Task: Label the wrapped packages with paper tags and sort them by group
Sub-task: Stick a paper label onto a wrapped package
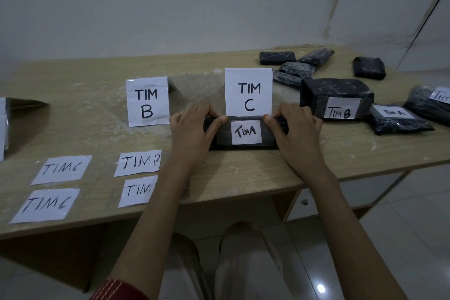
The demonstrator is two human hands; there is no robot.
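A flat black wrapped package (pixel 246 143) lies on the wooden table (pixel 97 134) in front of me, with a white "TIM A" tag (pixel 246 131) taped on top. My left hand (pixel 192 129) grips its left end and my right hand (pixel 295 129) grips its right end, thumbs pressing the top edge. Directly behind it stands a folded "TIM C" sign (pixel 248 91); a "TIM B" sign (pixel 147 101) stands further left. Loose tags lie at the near left: two "TIM C" tags (pixel 62 169) (pixel 46 204) and two "TIM B" tags (pixel 138 162) (pixel 137 190).
At the right sit a black box tagged "TIM B" (pixel 337 98), a package tagged "TIM A" (pixel 397 118) and another tagged package (pixel 431 101). Several untagged black packages (pixel 294 68) lie at the back right. Another folded sign (pixel 3 126) stands at the far left edge.
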